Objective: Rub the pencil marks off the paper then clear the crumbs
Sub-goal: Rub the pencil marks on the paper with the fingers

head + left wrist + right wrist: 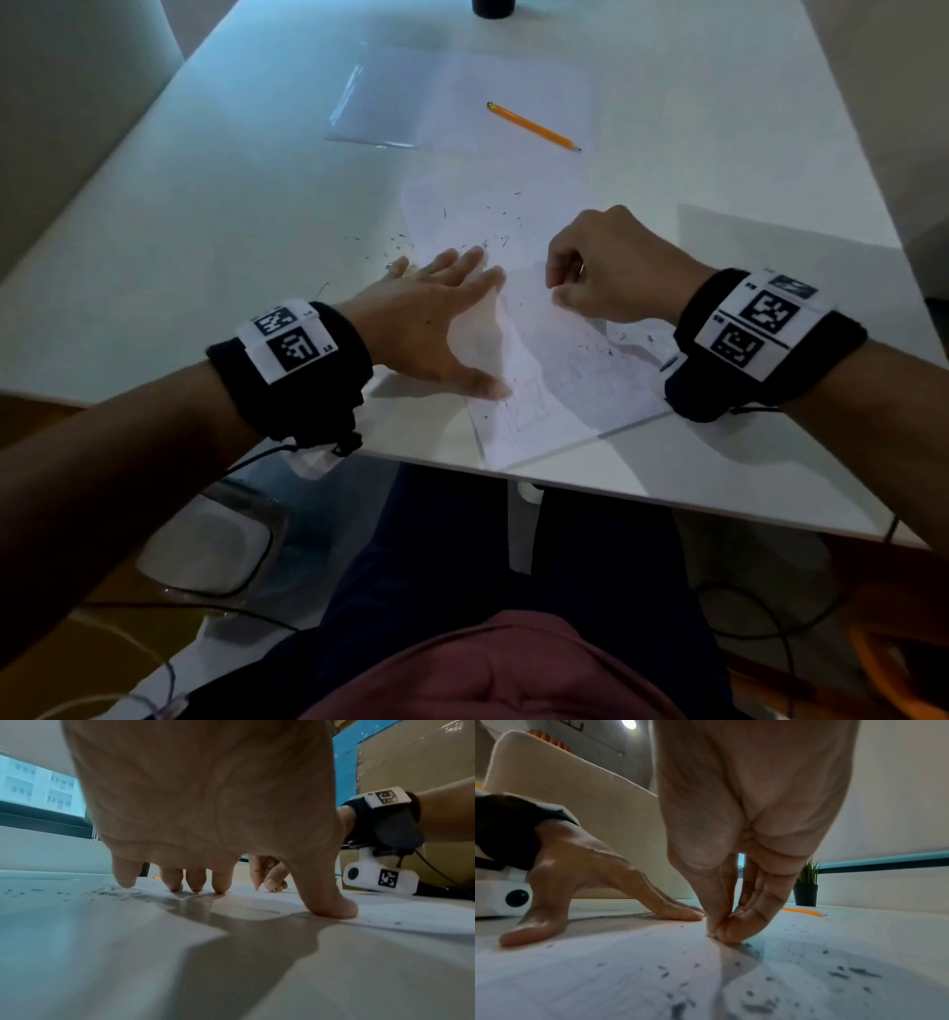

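Note:
A white paper [565, 360] with faint pencil lines lies at the table's near edge. Dark eraser crumbs [493, 226] are scattered over its far part and on the table to the left, and they show close up in the right wrist view [847, 971]. My left hand [462, 318] presses flat on the paper's left side with fingers spread [257, 896]. My right hand [557, 295] is curled, its thumb and fingertips pinched together right on the paper [718, 933]. They hold a small eraser that is almost wholly hidden.
A yellow pencil [534, 127] lies further back on another sheet, beside a clear plastic sleeve [375, 108]. A small black plant pot [805, 892] stands at the far end. The table's near edge [667, 493] runs just below my wrists.

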